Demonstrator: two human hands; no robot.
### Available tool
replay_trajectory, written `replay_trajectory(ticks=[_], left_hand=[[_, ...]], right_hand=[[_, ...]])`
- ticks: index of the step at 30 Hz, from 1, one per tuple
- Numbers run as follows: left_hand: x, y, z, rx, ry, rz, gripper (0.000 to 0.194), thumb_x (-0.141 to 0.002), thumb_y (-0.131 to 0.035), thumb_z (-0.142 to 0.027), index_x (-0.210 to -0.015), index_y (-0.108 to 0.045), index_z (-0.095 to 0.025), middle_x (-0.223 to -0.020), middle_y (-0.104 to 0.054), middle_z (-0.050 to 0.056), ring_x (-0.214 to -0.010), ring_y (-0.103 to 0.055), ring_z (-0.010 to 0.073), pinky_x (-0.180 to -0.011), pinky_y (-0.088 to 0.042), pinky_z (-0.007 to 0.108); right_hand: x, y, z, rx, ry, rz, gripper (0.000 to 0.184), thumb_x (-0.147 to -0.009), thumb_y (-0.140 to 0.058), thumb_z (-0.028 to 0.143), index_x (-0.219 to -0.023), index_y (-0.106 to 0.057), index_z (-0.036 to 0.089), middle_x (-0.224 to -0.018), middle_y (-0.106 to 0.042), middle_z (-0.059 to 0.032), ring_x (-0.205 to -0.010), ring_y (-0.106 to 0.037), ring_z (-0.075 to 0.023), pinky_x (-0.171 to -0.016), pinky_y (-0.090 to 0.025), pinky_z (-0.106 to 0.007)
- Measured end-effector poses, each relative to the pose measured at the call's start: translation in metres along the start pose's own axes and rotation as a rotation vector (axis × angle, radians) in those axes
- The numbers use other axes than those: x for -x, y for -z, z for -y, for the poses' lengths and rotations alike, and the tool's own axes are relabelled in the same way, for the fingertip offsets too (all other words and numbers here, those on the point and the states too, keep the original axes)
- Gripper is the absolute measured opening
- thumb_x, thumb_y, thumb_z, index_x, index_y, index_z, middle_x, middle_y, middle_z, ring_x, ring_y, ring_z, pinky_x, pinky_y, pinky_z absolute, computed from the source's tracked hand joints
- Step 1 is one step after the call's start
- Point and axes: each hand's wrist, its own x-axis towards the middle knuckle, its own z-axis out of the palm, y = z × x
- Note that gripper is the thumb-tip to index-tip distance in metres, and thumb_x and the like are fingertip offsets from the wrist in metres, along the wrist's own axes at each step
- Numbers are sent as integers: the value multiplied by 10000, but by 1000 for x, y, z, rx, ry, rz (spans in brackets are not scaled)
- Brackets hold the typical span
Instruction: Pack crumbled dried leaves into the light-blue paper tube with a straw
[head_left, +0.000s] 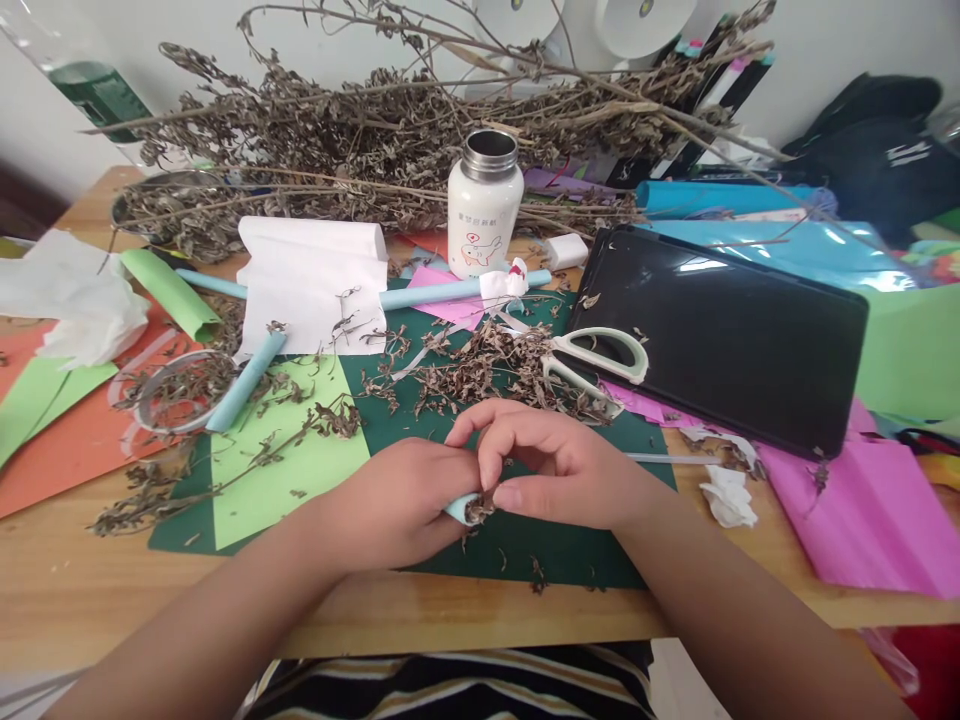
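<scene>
My left hand (401, 505) is closed around a light blue paper tube (459, 508), most of it hidden in the palm. Dried leaves (480, 508) stick out of the tube's open end. My right hand (559, 470) has thumb and forefinger pinched at that end, touching the leaves. Beyond the hands, a loose heap of dried leaves (472, 370) lies on a green cutting mat (405, 420). White-handled scissors (637, 360) rest at the heap's right side, their blades hidden under leaves.
A white bottle (486, 210) stands uncapped behind the heap. Dried branches (322, 130) fill the back. A black tablet (727, 330) lies right, above pink paper (870, 510). Another blue tube (247, 380) leans by a tape roll (187, 390) at left, near green paper (285, 470).
</scene>
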Motion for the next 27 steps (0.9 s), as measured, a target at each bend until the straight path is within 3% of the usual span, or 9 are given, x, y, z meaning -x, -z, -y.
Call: replay_trajectory(ticks=[6, 14, 23, 27], left_hand=[[0, 0, -1, 64, -7, 7, 136, -771, -382, -121, -679, -473, -163, -632, -554, -8, -585, -503, 103, -548, -378, 175], [0, -2, 1, 53, 9, 22, 130, -783, -385, -152, -753, -512, -153, -726, -605, 23, -671, -559, 127, -601, -412, 197], [-2, -9, 5, -92, 55, 14, 132, -747, -368, -125, -747, -494, -163, -675, -591, 12, -609, -567, 143, -529, -414, 215], [-5, -10, 3, -148, 108, -17, 128, -740, -373, -118, -721, -493, -159, -655, -592, 13, -597, -563, 145, -527, -414, 220]], right_hand=[[-1, -1, 1, 30, 15, 0, 91, -693, -578, 159, -691, -487, 164, -946, -471, -47, -920, -463, -133, -747, -407, -275], [0, -7, 4, 258, 44, -74, 151, -692, -582, 168, -684, -433, 186, -966, -485, -37, -934, -463, -132, -810, -376, -293], [2, -20, 15, 486, -141, -147, 213, -671, -448, 53, -630, -298, 199, -957, -511, -35, -861, -481, -138, -701, -391, -273], [1, -14, 12, 422, -118, -157, 206, -669, -435, 42, -638, -305, 199, -976, -510, -45, -891, -475, -146, -714, -396, -285]])
